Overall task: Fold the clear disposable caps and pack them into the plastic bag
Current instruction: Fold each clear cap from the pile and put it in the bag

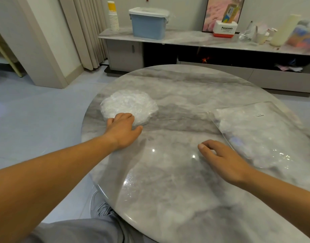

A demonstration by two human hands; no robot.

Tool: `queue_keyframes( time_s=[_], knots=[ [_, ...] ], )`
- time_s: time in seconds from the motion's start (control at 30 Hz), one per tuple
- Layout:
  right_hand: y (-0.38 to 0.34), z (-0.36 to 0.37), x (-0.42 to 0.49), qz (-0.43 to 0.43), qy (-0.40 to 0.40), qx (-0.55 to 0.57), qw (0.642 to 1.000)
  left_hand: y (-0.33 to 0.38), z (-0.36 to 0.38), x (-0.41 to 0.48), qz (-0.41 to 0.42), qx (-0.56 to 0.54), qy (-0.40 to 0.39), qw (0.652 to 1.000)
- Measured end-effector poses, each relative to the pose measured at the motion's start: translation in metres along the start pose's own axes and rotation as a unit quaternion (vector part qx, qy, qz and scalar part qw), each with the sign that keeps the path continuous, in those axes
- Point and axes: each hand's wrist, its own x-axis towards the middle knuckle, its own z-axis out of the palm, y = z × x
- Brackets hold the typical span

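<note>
A round pile of clear crinkled caps [128, 104] lies on the left part of the grey marble table [177, 95]. My left hand [123, 130] reaches onto the pile's near edge, with its fingers curled into the plastic. At the table's right side lies a clear plastic bag [262, 134] holding white crumpled caps inside. My right hand [222, 158] hovers over the table just left of the bag's near corner. Its fingers are loosely curled and hold nothing. A flattened clear cap [150, 183] lies spread on the table in front of me, hard to make out.
Beyond the table stands a low marble sideboard [185, 38] with a blue lidded box [149, 23], stacked paper cups [113, 18] and a Panasonic carton [224, 28]. My grey-trousered leg [91, 228] is at the table's near left edge. Open floor lies to the left.
</note>
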Motion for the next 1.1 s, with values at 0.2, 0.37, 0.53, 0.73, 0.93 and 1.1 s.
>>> queue_keyframes(
  time_s=[0.2,0.37,0.53,0.73,0.93,1.1],
  knots=[
    [-0.009,0.000,-0.004,-0.010,-0.003,0.009,1.000,0.002,-0.002,-0.004,0.005,-0.019,-0.035,0.999],
    [-0.011,0.004,-0.009,-0.018,-0.033,-0.001,0.999,0.007,-0.006,0.007,-0.010,-0.024,-0.049,0.998],
    [-0.007,0.001,-0.010,-0.008,-0.037,0.030,0.999,0.020,-0.007,0.008,-0.016,-0.046,-0.009,0.999],
    [-0.005,-0.001,-0.014,-0.013,-0.042,0.028,0.999,0.013,-0.005,0.008,-0.046,-0.017,-0.027,0.998],
    [-0.004,-0.003,-0.015,-0.010,-0.045,0.030,0.998,0.012,-0.003,0.015,-0.059,-0.012,-0.012,0.998],
    [-0.006,-0.006,-0.012,-0.016,-0.029,0.052,0.998,0.023,-0.011,0.004,-0.001,-0.028,0.079,0.996]
  ],
)
